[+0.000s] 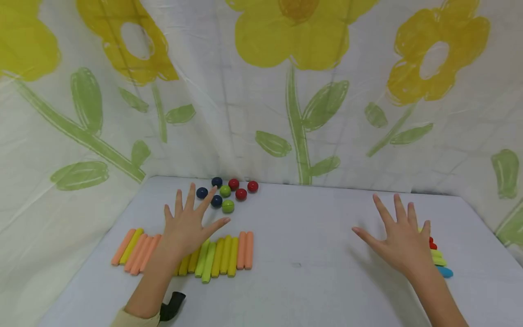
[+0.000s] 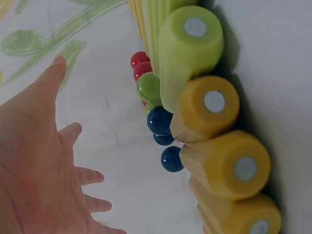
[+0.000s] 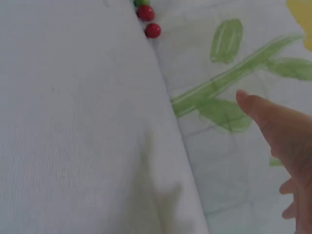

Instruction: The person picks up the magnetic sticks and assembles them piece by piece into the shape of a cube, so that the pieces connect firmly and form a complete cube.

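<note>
My left hand is held with fingers spread above a row of coloured sticks and grips nothing. Orange sticks, yellow sticks and lime sticks lie side by side under and beside it. In the left wrist view, a lime stick and a yellow stick show round silvery dots on their ends. My right hand, also empty with fingers spread, is over the table's right side, casting a shadow. It partly hides a blue piece and some yellow-green pieces.
Beyond the left fingertips sit dark blue balls, green balls and red balls. A curtain with painted flowers hangs behind the white table. A black curved object shows beside the left wrist.
</note>
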`<state>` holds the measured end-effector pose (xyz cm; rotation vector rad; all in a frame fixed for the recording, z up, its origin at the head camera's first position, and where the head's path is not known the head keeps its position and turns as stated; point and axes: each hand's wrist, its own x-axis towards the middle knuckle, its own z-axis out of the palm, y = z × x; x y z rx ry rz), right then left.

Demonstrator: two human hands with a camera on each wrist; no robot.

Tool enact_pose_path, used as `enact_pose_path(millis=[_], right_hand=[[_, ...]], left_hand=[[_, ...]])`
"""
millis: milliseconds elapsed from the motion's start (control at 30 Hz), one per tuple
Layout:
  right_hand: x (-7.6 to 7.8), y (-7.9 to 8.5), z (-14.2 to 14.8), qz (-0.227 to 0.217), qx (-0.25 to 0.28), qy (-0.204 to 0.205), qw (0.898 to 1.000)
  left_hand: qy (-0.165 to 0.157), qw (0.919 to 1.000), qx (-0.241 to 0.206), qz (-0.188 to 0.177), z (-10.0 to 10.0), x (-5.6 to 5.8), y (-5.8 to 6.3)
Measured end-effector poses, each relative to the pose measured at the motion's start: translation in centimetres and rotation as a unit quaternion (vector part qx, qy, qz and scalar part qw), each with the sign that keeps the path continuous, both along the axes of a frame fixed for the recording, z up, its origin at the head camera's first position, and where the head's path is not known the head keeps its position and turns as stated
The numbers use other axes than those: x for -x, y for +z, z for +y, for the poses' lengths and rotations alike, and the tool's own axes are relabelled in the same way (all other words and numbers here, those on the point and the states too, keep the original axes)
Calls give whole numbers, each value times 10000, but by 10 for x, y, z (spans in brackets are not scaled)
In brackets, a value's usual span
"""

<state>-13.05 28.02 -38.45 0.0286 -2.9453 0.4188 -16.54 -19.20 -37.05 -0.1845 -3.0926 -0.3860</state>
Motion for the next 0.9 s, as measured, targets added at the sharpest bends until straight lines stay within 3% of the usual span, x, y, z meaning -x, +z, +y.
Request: enact_pose_path(millis=[367,567,767,900], right_hand=[[12,11,-35,-186,72,322,9993],[16,19,-52,71,140,481,9987],[20,23,-65,351,137,679,9970],[25,27,-75,557,227,838,9947]], left_hand=[[-25,9996,-281,95,16,16,7],[115,9985,-526,-73,22,28,11],[223,9972,-709,24,28,39,11],[259,9940,-1060,93,31,44,9]])
